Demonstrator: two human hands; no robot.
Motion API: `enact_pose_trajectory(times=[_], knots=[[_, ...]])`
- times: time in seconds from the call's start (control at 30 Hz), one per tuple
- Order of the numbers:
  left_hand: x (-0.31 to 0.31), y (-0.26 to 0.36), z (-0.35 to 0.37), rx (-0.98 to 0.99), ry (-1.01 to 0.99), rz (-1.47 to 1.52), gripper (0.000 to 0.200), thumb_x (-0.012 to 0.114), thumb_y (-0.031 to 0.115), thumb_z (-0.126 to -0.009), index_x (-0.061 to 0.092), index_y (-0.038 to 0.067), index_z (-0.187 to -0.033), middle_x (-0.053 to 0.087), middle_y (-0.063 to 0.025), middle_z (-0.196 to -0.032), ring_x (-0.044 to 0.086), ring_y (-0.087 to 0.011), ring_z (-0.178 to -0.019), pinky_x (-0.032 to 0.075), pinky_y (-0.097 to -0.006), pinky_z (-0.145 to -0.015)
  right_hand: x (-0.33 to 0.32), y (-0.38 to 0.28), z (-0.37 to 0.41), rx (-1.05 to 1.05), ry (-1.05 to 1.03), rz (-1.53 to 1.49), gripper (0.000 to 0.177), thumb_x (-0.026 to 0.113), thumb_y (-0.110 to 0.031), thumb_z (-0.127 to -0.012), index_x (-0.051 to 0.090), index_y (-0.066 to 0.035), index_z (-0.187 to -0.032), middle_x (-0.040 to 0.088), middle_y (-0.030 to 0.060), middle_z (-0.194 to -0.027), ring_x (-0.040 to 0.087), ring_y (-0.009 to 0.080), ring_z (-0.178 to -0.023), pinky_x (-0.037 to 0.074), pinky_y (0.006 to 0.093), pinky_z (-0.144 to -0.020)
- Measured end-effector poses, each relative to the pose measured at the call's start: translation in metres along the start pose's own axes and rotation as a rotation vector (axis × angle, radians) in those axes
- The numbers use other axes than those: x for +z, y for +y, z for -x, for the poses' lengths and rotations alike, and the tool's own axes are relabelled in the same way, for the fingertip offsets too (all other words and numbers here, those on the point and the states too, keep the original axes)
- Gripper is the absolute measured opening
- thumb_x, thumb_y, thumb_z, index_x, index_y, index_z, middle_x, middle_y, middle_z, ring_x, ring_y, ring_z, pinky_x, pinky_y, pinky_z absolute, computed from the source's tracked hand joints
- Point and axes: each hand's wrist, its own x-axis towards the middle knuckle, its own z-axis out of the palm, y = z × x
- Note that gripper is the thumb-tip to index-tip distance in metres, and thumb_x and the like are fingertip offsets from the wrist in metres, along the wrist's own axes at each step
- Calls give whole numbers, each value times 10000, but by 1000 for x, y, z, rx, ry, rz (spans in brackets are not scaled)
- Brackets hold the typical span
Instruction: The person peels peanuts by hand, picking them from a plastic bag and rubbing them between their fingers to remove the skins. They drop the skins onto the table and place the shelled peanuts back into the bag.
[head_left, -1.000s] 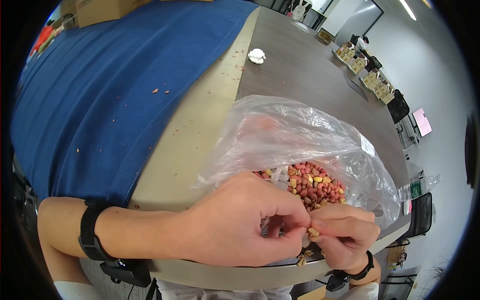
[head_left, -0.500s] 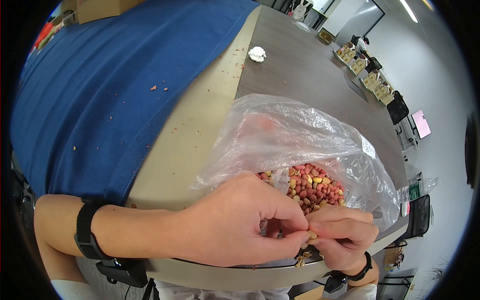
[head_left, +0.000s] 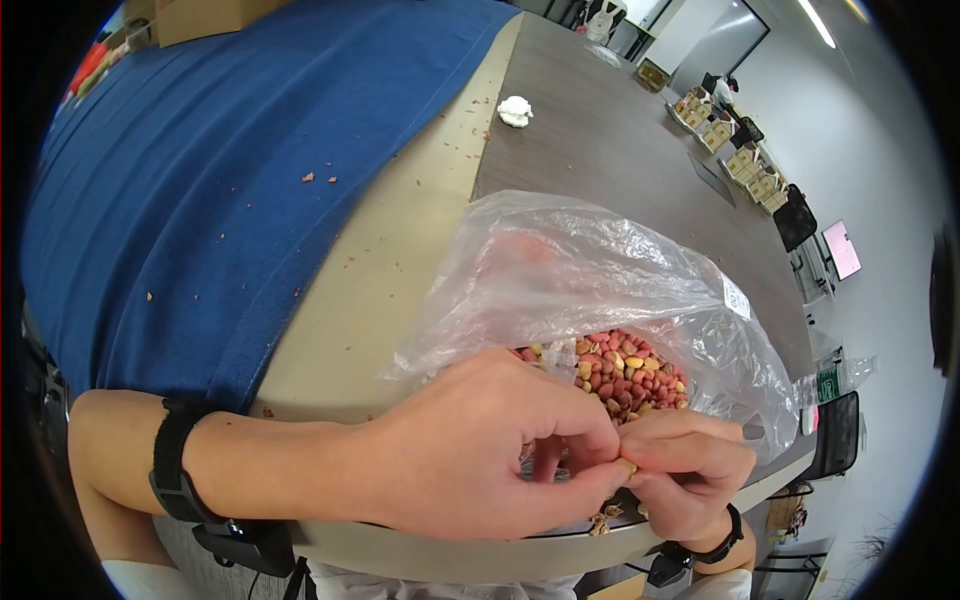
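My left hand [head_left: 490,450] reaches across from the left, its thumb and forefinger pinched at a small pale peanut [head_left: 629,468]. Opposite it, my right hand [head_left: 690,468] pinches the same peanut from the right, so the fingertips of both hands meet. Most of the nut is hidden by the fingers. Just behind the hands, a clear plastic bag [head_left: 590,265] lies with its mouth towards me. Red-skinned and pale peanuts [head_left: 640,372] fill its opening. Broken bits of shell [head_left: 601,521] lie under the fingertips near the table edge.
Blue cloth [head_left: 220,190] covers the left side, with crumbs of skin on it. A crumpled white tissue [head_left: 515,111] rests on the grey table [head_left: 590,130]. A cardboard box [head_left: 205,18] stands at the far left. Chairs and small model houses [head_left: 755,178] are at the right.
My left fingertips have shifted slightly right and up over the peanut, covering more of it. My right hand and the bag have barely moved.
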Motion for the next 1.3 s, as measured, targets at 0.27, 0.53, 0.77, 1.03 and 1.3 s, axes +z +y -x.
enact_pose_trajectory(times=[0.27,0.53,0.77,1.03,1.3], knots=[[-1,-6,0,23,-21,59,71,710,17,-858,725,17,-928,694,-14,-748,558,-43,-564,428,-205,-479,2,0,0,-4,13,-25,307,719,162,-705,725,79,-1000,724,214,-933,726,256,-773,586,309,-690],[0,-4,1,-51,-30,81,100,665,4,-854,712,20,-941,687,-11,-763,567,-24,-585,419,-203,-473,1,-1,1,37,24,-13,304,728,150,-708,724,73,-1002,728,201,-911,725,246,-765,583,307,-686],[-4,-5,0,-25,-34,15,67,663,26,-862,701,32,-916,638,5,-734,559,-26,-594,397,-198,-466,1,-2,0,15,36,32,289,761,124,-717,721,70,-998,728,194,-908,726,240,-764,580,303,-679],[1,-2,0,-37,-19,55,54,719,67,-886,710,29,-924,646,-4,-729,572,-30,-590,404,-205,-461,2,-5,-4,35,46,49,288,772,126,-719,722,63,-995,723,182,-900,724,228,-768,577,291,-670],[0,-8,0,28,-5,26,54,731,46,-878,723,11,-918,677,-20,-718,561,-60,-553,416,-224,-468,1,-2,-4,-25,-9,66,302,728,160,-720,726,77,-1011,714,198,-961,720,245,-773,585,305,-683]])
